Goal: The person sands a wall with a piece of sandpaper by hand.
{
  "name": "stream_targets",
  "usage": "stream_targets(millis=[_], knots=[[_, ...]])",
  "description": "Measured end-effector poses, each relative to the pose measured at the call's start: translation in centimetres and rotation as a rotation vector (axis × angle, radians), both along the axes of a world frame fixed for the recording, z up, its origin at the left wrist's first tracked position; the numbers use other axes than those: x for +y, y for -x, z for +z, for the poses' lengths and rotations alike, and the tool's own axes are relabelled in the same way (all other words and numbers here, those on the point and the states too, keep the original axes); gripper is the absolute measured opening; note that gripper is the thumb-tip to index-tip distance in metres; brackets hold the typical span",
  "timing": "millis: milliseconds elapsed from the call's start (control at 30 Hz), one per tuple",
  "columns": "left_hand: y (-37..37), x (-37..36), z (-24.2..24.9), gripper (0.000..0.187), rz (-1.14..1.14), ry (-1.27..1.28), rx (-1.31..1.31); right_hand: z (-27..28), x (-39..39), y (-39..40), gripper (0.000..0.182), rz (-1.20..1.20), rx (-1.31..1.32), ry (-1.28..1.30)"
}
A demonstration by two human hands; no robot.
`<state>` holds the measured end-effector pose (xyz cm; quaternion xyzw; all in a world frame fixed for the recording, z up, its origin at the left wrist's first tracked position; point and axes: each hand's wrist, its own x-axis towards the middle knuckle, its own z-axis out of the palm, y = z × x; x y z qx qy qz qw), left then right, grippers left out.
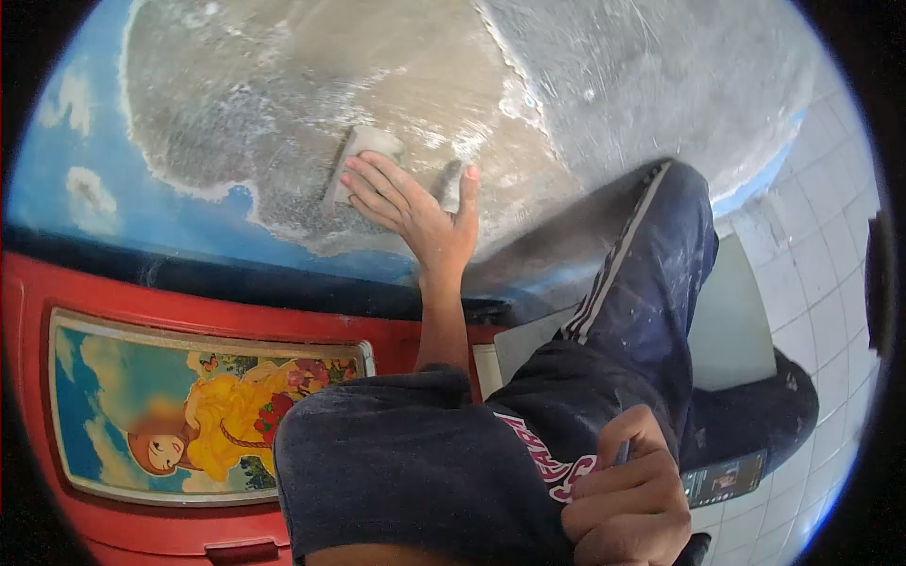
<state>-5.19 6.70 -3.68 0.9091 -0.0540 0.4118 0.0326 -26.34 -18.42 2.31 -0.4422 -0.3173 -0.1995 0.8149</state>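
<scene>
My left hand (pixel 411 203) lies against the wall, fingers outstretched over a grey, dusty piece of sandpaper (pixel 363 141) that it presses to the surface. Its thumb points up, away from the fingers. Around it the wall (pixel 415 90) is a rough grey-brown patch with whitish, scraped edges. Blue paint with white cloud shapes (pixel 90 193) surrounds the patch. My right hand (pixel 628 500) is curled closed in front of my body at the lower right; a small greyish bit shows between thumb and finger, too little to name.
Below the wall at left stands red furniture (pixel 396 344) with a framed panel (pixel 104 453) of a cartoon figure in yellow. My bent leg (pixel 642 274) in dark trousers reaches toward the wall. A phone (pixel 727 479) lies by my other leg, above white floor tiles (pixel 821 236).
</scene>
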Motion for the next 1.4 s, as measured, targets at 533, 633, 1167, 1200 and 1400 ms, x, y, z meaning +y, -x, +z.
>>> stream_targets(millis=[533,633,1167,1200,1400], knots=[[-0.3,0.0,-0.2,0.116,-0.036,-0.024,-0.048,-14.0,4.3,-10.6,0.024,0.289,0.716,0.596],[-0.3,0.2,-0.4,0.114,-0.018,-0.039,-0.046,-18.6,7.2,-11.8,0.024,0.650,0.965,0.397],[-1.1,0.2,2.5,0.109,0.007,-0.050,-0.170,-23.9,9.5,-13.5,0.033,0.654,0.891,0.641],[-1.0,0.3,2.6,0.108,-0.002,-0.034,-0.159,-24.4,9.5,-13.6,0.033,0.653,0.893,0.641],[-1.7,1.8,7.8,0.103,0.078,0.015,-0.301,-25.0,9.8,-13.6,0.027,0.680,0.930,0.478]])
